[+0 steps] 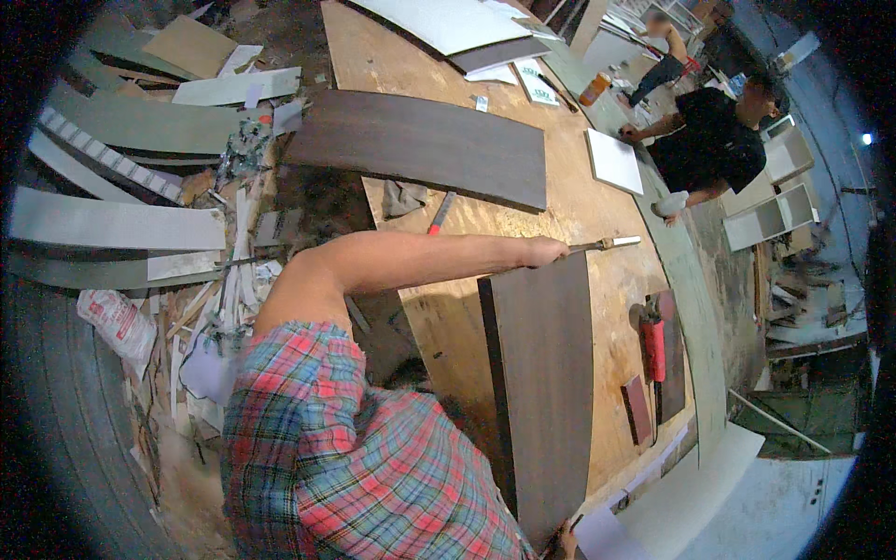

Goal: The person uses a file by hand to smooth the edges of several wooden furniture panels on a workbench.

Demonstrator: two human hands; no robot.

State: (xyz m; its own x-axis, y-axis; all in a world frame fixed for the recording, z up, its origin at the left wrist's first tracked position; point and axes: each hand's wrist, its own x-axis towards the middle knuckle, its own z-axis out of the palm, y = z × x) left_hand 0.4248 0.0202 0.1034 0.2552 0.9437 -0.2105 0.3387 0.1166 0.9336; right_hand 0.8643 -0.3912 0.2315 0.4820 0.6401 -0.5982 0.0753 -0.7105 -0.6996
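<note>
A dark wood-grain board [546,373] lies lengthwise at the middle of the workbench [439,317], its thick edge showing on the left. My left arm reaches across to the board's far end. There my left hand [546,250] is closed over the end. A slim tool with a pale end [621,242] sticks out just beyond that fist; whether my fingers touch it is unclear. At the near end, by the lower edge of the picture, my right hand [566,541] shows only in part, with its fingers closed at the board's corner.
Another dark board [429,149] lies farther along the bench, near a red-handled tool [441,214]. A red power tool [653,345] and a reddish block [637,411] sit at right. A co-worker in black [709,140] stands across the bench. Offcuts [201,308] crowd the left.
</note>
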